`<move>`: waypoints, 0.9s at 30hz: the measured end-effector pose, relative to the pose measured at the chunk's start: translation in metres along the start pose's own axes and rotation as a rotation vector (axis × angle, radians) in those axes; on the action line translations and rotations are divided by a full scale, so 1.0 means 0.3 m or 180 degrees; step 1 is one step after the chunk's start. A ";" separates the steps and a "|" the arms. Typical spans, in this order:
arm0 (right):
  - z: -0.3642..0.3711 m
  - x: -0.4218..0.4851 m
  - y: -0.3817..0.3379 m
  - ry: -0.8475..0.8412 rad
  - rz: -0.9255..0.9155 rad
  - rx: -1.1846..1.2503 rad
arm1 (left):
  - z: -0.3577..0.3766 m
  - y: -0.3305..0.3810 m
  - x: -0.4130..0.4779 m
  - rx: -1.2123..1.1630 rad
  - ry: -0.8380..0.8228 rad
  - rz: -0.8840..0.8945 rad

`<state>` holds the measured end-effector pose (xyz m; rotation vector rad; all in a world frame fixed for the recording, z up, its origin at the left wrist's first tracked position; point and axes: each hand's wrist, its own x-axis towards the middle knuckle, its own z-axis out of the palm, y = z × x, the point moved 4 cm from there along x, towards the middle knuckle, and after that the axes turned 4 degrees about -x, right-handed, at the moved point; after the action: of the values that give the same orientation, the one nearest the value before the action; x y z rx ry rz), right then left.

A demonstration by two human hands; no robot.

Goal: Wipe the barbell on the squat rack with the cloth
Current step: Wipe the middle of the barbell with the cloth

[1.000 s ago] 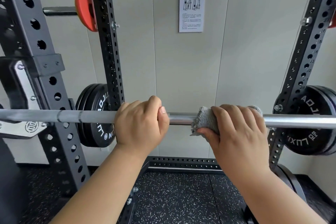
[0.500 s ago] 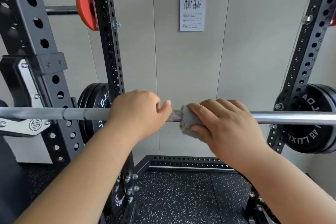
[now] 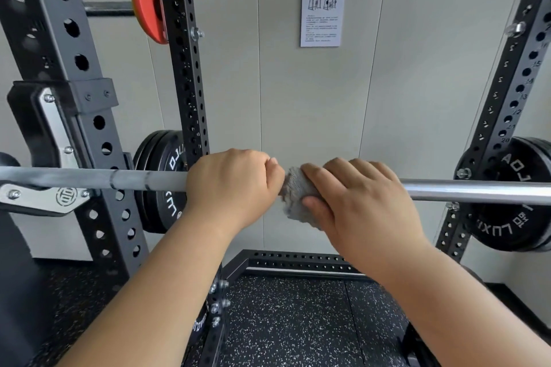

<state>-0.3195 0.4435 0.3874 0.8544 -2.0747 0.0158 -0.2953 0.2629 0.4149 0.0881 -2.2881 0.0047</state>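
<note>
Head view: barbell (image 3: 477, 191) lay level on squat rack (image 3: 185, 98). Your left hand (image 3: 232, 185) gripped bar, fingers curled round it. Your right hand (image 3: 357, 197), fingers pressed together, clamped cloth (image 3: 293, 191) round bar just beside left. Good wipe probably needed firm squeeze, left hand moved clear.

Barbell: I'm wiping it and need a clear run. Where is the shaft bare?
Bare: grey steel barbell from the right hand to the black perforated upright, and from the left hand to the silver hook. Crowded: mid-bar, where the grey fuzzy cloth meets the left hand.
</note>
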 end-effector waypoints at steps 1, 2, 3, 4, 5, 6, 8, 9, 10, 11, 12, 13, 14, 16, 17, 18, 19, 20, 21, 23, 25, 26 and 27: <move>-0.007 -0.019 0.023 0.0036 0.0024 0.0028 | 0.003 -0.003 -0.004 0.0010 0.0057 0.0007; -0.018 -0.032 0.049 0.0038 0.0129 0.0022 | 0.007 -0.007 -0.009 0.0002 0.0118 0.0008; -0.031 -0.040 0.075 -0.0012 0.0304 -0.0009 | 0.012 -0.009 -0.013 -0.0024 0.0202 0.0023; -0.035 -0.040 0.098 -0.0094 0.0524 -0.0064 | 0.017 -0.011 -0.017 -0.0065 0.0301 0.0050; -0.035 -0.034 0.115 -0.0142 0.0740 -0.0127 | 0.021 -0.012 -0.020 -0.0122 0.0428 0.0093; -0.037 -0.020 0.122 -0.0143 0.0916 -0.0201 | 0.027 -0.013 -0.024 -0.0175 0.0567 0.0156; -0.040 0.015 0.108 -0.0077 0.1069 -0.0317 | 0.038 -0.016 -0.036 -0.0254 0.0832 0.0282; -0.038 0.030 0.088 -0.0043 0.1030 -0.0324 | 0.042 -0.017 -0.044 -0.0289 0.0945 0.0319; -0.035 0.042 0.065 -0.0024 0.0942 -0.0269 | 0.043 -0.018 -0.051 -0.0321 0.1042 0.0333; -0.028 0.046 0.041 -0.0019 0.0801 -0.0176 | 0.044 -0.017 -0.055 -0.0348 0.1107 0.0333; -0.018 0.043 0.015 0.0001 0.0602 -0.0098 | 0.044 -0.017 -0.057 -0.0359 0.1126 0.0327; -0.008 0.032 -0.009 0.0027 0.0399 -0.0059 | 0.044 -0.017 -0.057 -0.0351 0.1097 0.0323; 0.000 0.015 -0.026 0.0046 0.0244 -0.0033 | 0.043 -0.017 -0.057 -0.0333 0.1046 0.0320; 0.008 -0.029 -0.019 0.0160 0.0055 0.0047 | 0.040 -0.016 -0.059 -0.0318 0.0949 0.0338; 0.006 -0.049 0.004 0.0236 0.0050 0.0143 | 0.037 -0.014 -0.060 -0.0316 0.0923 0.0361; -0.003 -0.061 0.035 0.0286 0.0145 0.0254 | 0.034 -0.010 -0.061 -0.0308 0.0920 0.0385; -0.014 -0.065 0.070 0.0276 0.0326 0.0319 | 0.032 -0.008 -0.060 -0.0298 0.0927 0.0397; -0.025 -0.060 0.102 0.0215 0.0552 0.0314 | 0.031 -0.007 -0.060 -0.0295 0.0928 0.0391; -0.035 -0.046 0.127 0.0142 0.0768 0.0246 | 0.030 -0.006 -0.058 -0.0294 0.0913 0.0373; -0.055 -0.003 0.130 0.0021 0.1056 0.0004 | 0.029 -0.006 -0.055 -0.0301 0.0838 0.0322; -0.045 0.036 0.112 -0.0232 0.1184 -0.0225 | 0.029 -0.008 -0.052 -0.0328 0.0705 0.0301; -0.036 0.050 0.104 -0.0402 0.1167 -0.0281 | 0.028 -0.008 -0.052 -0.0323 0.0636 0.0310; -0.031 0.060 0.094 -0.0501 0.1033 -0.0277 | 0.027 -0.009 -0.052 -0.0310 0.0563 0.0325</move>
<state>-0.3362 0.4576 0.4144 0.4721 -2.3247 0.0344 -0.2908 0.2608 0.3978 -0.0770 -2.1099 -0.0443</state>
